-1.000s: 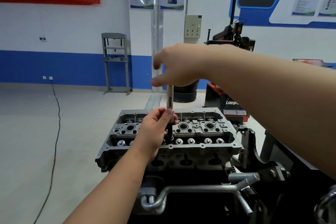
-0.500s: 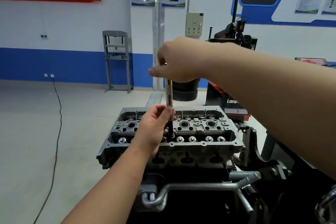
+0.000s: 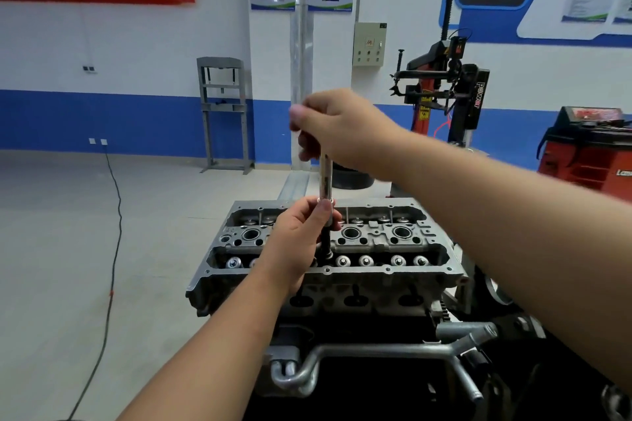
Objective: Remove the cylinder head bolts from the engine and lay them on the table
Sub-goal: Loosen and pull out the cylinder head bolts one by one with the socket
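Note:
A grey aluminium cylinder head (image 3: pixel 362 243) sits on the engine in front of me. A long chrome extension bar (image 3: pixel 325 178) stands upright over the middle of the head, its dark lower end (image 3: pixel 326 243) down among the valve gear. My right hand (image 3: pixel 338 133) grips the bar's top from the right. My left hand (image 3: pixel 301 236) pinches the bar lower down, at its collar just above the head. The bolt under the bar is hidden.
Metal coolant pipes (image 3: pixel 376 352) run across the engine front below the head. A black and red tyre changer (image 3: pixel 444 89) and a red machine (image 3: pixel 588 154) stand behind on the right. A grey press frame (image 3: pixel 224 113) and a black floor cable (image 3: pixel 114 215) are on the left.
My right hand has turned at the top of the bar, its fingers shifting round. The bar stays upright in the same spot and my left hand keeps its hold.

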`<action>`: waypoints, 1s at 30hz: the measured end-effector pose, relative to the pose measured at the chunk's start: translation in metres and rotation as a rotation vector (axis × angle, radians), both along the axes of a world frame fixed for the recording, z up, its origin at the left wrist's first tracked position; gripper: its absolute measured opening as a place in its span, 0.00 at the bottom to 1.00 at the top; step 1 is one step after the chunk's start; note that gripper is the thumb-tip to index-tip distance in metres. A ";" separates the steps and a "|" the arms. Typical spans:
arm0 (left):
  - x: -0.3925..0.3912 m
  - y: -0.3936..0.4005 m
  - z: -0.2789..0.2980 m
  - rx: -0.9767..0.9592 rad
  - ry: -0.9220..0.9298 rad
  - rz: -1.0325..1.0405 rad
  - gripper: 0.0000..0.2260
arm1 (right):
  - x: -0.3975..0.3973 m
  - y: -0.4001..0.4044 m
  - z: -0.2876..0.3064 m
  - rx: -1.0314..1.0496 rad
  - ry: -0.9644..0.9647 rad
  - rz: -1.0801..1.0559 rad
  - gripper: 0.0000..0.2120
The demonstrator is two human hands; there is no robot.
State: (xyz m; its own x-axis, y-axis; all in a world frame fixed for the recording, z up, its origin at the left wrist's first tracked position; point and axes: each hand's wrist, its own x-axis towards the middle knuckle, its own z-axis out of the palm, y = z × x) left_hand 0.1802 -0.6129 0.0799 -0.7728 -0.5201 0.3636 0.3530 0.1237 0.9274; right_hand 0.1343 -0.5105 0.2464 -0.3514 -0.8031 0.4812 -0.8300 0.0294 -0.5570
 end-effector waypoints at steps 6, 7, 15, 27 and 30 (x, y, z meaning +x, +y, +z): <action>-0.007 0.003 0.001 0.007 0.044 0.075 0.15 | -0.004 -0.022 -0.056 -0.375 -0.809 0.102 0.23; -0.006 0.003 0.001 -0.002 0.033 0.044 0.13 | -0.003 -0.025 -0.057 -0.427 -0.869 0.125 0.22; -0.002 -0.003 -0.001 -0.001 -0.008 -0.069 0.16 | -0.010 -0.026 -0.054 -0.318 -0.905 0.244 0.25; -0.003 -0.005 -0.002 0.060 0.024 -0.041 0.15 | -0.002 -0.027 -0.053 -0.458 -0.787 0.146 0.22; -0.001 -0.004 0.000 -0.004 -0.036 -0.063 0.15 | -0.011 -0.022 -0.049 -0.379 -0.901 0.280 0.21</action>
State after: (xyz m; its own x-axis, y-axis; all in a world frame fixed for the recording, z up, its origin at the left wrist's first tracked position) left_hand 0.1791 -0.6167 0.0798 -0.8165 -0.4689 0.3369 0.3269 0.1056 0.9391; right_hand 0.1236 -0.5322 0.1977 -0.5320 -0.7617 0.3699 -0.0464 -0.4099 -0.9109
